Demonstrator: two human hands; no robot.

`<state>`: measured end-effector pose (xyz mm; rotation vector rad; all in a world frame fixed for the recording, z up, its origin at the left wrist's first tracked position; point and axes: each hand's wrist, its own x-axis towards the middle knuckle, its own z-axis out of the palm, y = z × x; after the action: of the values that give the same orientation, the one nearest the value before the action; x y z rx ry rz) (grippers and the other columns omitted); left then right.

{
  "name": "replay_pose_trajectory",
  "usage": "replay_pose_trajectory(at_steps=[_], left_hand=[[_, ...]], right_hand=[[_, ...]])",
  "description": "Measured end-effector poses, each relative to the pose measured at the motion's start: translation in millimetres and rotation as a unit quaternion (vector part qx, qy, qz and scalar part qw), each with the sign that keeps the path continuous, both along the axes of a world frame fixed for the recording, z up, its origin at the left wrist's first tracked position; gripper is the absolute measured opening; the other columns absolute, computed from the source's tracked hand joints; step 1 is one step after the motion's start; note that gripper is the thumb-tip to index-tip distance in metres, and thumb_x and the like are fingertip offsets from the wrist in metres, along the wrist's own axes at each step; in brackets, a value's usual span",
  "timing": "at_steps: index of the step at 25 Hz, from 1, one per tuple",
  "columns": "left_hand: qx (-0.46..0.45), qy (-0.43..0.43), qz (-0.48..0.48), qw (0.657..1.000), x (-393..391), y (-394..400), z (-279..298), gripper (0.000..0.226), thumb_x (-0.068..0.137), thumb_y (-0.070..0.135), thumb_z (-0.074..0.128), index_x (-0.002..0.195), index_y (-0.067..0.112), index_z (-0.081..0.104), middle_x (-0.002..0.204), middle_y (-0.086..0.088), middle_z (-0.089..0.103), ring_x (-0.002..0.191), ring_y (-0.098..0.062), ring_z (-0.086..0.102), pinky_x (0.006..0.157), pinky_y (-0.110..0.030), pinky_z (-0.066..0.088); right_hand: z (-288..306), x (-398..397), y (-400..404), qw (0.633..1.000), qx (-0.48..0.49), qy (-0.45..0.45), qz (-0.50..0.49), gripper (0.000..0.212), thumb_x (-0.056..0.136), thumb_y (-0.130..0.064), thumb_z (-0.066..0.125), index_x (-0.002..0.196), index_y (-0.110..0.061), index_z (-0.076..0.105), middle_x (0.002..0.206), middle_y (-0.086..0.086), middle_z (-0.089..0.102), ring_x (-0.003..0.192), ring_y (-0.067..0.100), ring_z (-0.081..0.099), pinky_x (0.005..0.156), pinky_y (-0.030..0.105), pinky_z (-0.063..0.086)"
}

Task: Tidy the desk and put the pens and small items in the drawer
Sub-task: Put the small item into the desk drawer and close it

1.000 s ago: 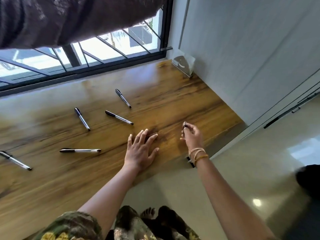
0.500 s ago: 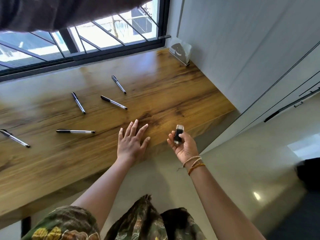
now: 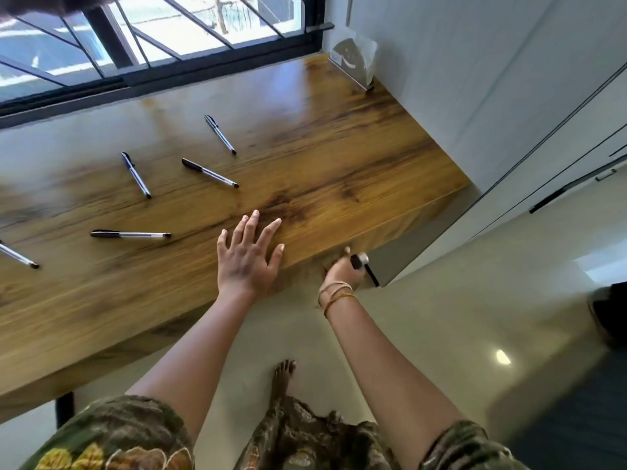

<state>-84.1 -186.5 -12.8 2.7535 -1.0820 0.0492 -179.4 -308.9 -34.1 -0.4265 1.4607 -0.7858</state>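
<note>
The left hand [image 3: 249, 257] is laid flat, fingers spread, on the table [image 3: 322, 157]; a small black item [image 3: 358, 260] is gripped by the right hand [image 3: 341, 271] below its edge.

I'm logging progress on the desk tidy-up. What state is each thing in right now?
Left hand: open, flat on the desk edge.
Right hand: closed on a small black item, below the desk edge.
Five pens: capped, lying scattered on the desk.
Napkin holder: upright in the far corner.
Drawer: cannot tell.
</note>
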Motion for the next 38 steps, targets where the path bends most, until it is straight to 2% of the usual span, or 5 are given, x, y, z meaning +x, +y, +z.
replay_pose_trajectory(at_steps=[11, 20, 24, 28, 38], left_hand=[[0.000, 0.016, 0.006, 1.000, -1, 1, 5, 0.055, 0.091, 0.059, 0.023, 0.144, 0.045, 0.029, 0.158, 0.001, 0.025, 0.146, -0.019, 0.020, 0.116, -0.051, 0.015], [0.004, 0.009, 0.006, 1.000, -1, 1, 2, 0.053, 0.092, 0.059, 0.026, 0.144, 0.045, 0.030, 0.158, 0.000, 0.025, 0.146, -0.020, 0.021, 0.115, -0.052, 0.016], [0.008, 0.021, 0.005, 1.000, -2, 2, 5, 0.055, 0.092, 0.059, 0.024, 0.145, 0.045, 0.027, 0.159, 0.000, 0.021, 0.147, -0.020, 0.018, 0.116, -0.052, 0.014], [0.009, 0.012, 0.003, 1.000, -2, 1, 5, 0.055, 0.092, 0.059, 0.023, 0.145, 0.044, 0.026, 0.159, -0.001, 0.021, 0.147, -0.022, 0.019, 0.116, -0.053, 0.015], [0.002, 0.003, 0.009, 1.000, -2, 0, 2, 0.051, 0.093, 0.055, 0.034, 0.143, 0.045, 0.032, 0.157, -0.001, 0.026, 0.145, -0.021, 0.023, 0.115, -0.052, 0.018]], right_hand=[[51, 35, -29, 0.611, -0.486, 0.405, 0.476, 0.038, 0.088, -0.035, 0.064, 0.120, -0.015, 0.059, 0.106, 0.009, 0.054, 0.087, 0.029, 0.062, 0.071, 0.035, 0.050], [41, 40, -38, 0.552, -0.501, 0.410, 0.525, 0.054, 0.083, -0.054, 0.062, 0.133, -0.034, 0.054, 0.107, 0.006, 0.054, 0.101, 0.025, 0.053, 0.087, 0.038, 0.043], [32, 8, -23, 0.732, -0.516, 0.306, 0.322, 0.039, 0.081, -0.039, 0.063, 0.113, -0.018, 0.060, 0.094, -0.002, 0.054, 0.084, 0.012, 0.050, 0.077, 0.032, 0.046], [-25, -12, -19, 0.997, 0.003, 0.081, 0.016, 0.023, 0.089, -0.031, 0.045, 0.090, -0.011, 0.054, 0.087, 0.005, 0.052, 0.077, 0.022, 0.051, 0.075, 0.036, 0.048], [-68, 10, -9, 0.932, 0.237, -0.270, 0.051, 0.078, 0.079, -0.074, 0.040, 0.127, -0.015, 0.057, 0.128, 0.015, 0.059, 0.120, 0.034, 0.054, 0.102, 0.053, 0.043]])
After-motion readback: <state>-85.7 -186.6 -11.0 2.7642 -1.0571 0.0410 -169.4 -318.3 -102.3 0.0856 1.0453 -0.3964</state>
